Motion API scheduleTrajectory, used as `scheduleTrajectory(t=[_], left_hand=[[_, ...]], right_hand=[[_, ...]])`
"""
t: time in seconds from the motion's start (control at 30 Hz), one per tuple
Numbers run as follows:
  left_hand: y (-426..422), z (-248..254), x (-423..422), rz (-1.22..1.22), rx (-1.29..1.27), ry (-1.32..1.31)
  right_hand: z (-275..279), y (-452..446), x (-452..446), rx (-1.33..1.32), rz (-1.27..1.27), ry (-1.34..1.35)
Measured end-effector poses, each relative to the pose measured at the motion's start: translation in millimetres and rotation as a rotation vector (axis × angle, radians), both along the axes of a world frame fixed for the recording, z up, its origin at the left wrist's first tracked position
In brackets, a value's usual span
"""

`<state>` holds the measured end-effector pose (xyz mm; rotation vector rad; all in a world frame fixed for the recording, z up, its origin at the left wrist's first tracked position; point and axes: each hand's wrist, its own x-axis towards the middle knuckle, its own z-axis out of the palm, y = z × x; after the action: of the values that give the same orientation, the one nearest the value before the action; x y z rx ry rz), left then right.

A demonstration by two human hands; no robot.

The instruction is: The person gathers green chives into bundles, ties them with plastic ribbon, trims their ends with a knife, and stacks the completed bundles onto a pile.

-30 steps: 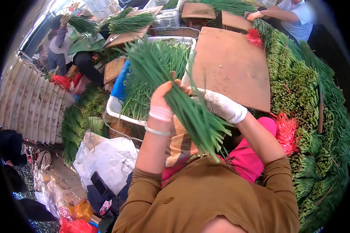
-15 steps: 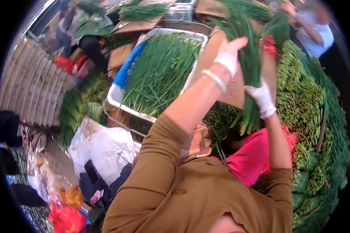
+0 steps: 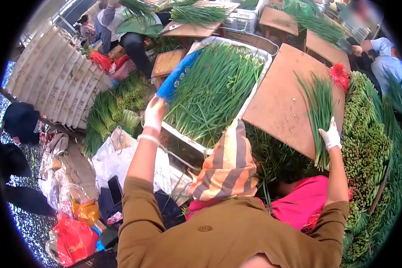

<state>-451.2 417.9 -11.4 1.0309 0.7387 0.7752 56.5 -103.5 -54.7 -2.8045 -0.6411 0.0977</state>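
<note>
On the brown board [image 3: 277, 100] lies a bunch of long green chives [image 3: 319, 107], its stem ends pointing toward me past the near edge. My right hand [image 3: 330, 135], in a white glove, is closed on the lower right side of that bunch. Beside the left rim of the white crate [image 3: 187, 140] is my left hand [image 3: 155, 114], also gloved; motion blurs its fingers. Loose chives [image 3: 214, 89] fill the crate. Blue plastic [image 3: 178, 76] hangs over its left side, just above my left hand.
Stacked chive bundles [image 3: 366, 156] line the right, with red ties [image 3: 339, 77] at the board's corner. More bundles [image 3: 116, 105] lie left. A phone [image 3: 115, 190] rests near a white sack [image 3: 134, 156]. Two people work behind; one holds a cleaver [image 3: 344, 45].
The bunch, held up between both hands before, now lies on the board. My left hand has left it and moved left to the crate's side. My view has shifted as well.
</note>
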Motion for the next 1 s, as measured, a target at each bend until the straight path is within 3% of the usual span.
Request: scheduleTrajectory(t=[0.07, 0.13, 0.27, 0.4, 0.53, 0.73, 1.0], left_hand=[[-9.8, -16.9, -27.8, 0.248, -0.042, 0.157], [9.9, -55.2, -52.4, 0.281, -0.032, 0.288], [5.7, -81.7, -39.2, 0.111, 0.152, 0.392], [-15.2, -83.2, 52.8, -0.111, 0.297, 0.401], [-31.6, -83.0, 163.8, -0.274, 0.302, 0.436], [-25.8, -71.1, 319.0, -0.381, 0.658, 0.884], [-6.6, -109.1, 446.9, -0.414, 0.665, 1.143]], right_hand=[[0.9, -2.1, 13.6, -0.022, 0.024, -0.069], [32.3, 15.0, 0.9, 0.094, 0.032, -0.224], [78.3, 83.1, -44.7, 0.202, 0.401, -0.495], [39.4, 138.3, -76.4, -0.001, 0.560, -0.333], [-5.1, 149.6, -83.4, -0.078, 0.484, -0.183], [3.8, 154.0, -84.8, -0.060, 0.484, -0.156], [7.5, 158.4, -78.0, -0.039, 0.477, -0.118]])
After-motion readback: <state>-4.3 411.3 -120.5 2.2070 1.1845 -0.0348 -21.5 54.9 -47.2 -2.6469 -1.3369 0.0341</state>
